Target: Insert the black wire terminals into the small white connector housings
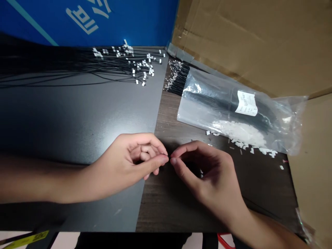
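Note:
My left hand (141, 160) reaches in from the left with thumb and index finger pinched together. Opposite it, my right hand (207, 166) also pinches, its fingertips almost touching those of the left. Whatever lies between the fingertips is too small or hidden to make out. A small white bit shows beneath the right palm. Black wires (109, 71) with white connector housings (145, 67) on their ends lie at the back left. Farther back on the right are black wires with bare metal terminals (172, 74), sticking out of a clear plastic bag (204, 100).
Loose white connector housings (238, 133) lie in a pile under and along the bag, with a few strays to the right. A blue panel (140, 20) stands behind the grey mat (77, 114). Cardboard (249, 41) walls the back right of the dark wood table (158, 207).

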Demonstrator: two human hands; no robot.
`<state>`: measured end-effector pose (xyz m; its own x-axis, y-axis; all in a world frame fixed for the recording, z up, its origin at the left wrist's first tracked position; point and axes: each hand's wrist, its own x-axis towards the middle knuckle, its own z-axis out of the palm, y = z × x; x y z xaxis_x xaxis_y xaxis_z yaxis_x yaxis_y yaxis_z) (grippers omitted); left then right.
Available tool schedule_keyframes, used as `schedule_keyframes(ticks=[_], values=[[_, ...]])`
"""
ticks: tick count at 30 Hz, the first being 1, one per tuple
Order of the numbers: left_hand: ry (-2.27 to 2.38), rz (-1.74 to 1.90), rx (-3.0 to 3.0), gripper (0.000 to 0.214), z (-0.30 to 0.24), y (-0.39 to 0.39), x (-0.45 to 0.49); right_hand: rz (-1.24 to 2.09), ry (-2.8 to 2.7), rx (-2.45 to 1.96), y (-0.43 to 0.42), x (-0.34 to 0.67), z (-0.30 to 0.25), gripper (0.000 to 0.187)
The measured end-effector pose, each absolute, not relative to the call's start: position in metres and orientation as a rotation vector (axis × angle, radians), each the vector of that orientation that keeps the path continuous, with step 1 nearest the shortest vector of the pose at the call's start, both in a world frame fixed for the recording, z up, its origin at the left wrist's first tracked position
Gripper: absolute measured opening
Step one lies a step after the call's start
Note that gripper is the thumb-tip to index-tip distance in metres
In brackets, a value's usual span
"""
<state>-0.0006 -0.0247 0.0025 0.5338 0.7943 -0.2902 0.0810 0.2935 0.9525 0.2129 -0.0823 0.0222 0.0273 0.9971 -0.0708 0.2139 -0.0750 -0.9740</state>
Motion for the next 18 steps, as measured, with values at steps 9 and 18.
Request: schedule_keyframes(ticks=[9,18], values=[[0.875,0.605,1.122,0.007,0.0058,-0.0260,0.0020,1.110,-1.459,-1.428,-0.0815,0.2163,0.0212,0.011],[0.841,0.605,1.119,0.010,0.0032,-0.0219,-0.0023,0.952,-1.573,-1.453,-0.0859,0.2144,0.0227,0.010]])
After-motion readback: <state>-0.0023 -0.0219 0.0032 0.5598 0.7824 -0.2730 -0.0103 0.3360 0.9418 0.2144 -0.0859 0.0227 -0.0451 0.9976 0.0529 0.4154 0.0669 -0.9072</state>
